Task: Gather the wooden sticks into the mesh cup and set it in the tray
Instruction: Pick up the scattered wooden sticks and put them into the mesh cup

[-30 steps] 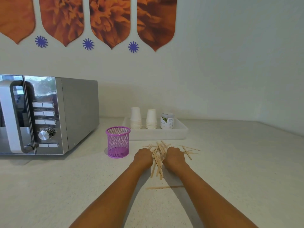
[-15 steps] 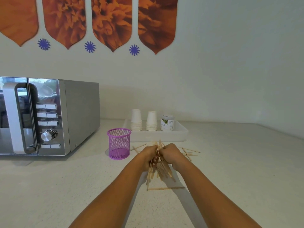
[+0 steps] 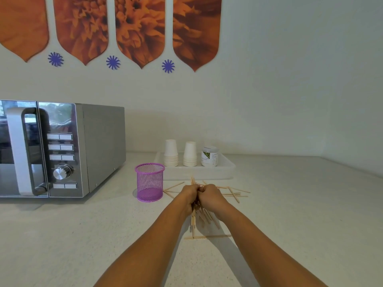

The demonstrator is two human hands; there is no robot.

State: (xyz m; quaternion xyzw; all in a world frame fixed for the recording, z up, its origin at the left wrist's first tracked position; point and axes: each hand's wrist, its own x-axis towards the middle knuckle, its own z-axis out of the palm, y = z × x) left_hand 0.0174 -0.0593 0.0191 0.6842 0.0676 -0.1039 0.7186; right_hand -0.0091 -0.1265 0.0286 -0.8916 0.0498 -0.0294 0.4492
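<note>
- Left hand (image 3: 189, 196): fisted round the sticks, knuckles touching the right hand.
- Right hand (image 3: 211, 196): likewise closed on the same bundle.
- Sticks (image 3: 199, 216): bundle gripped between both hands, tilted, lower ends fanning toward the near side (above the counter (image 3: 83, 235)).
- Loose sticks (image 3: 234, 193): scattered right of the hands; a few left, one lying near.
- Cup (image 3: 149, 182): purple mesh, upright, left of the hands, apart.
- Tray (image 3: 226, 168): white, far side, holding two stacks of paper cups (image 3: 180, 153) and a jar (image 3: 209, 156).
- Microwave (image 3: 60, 149): far left.
</note>
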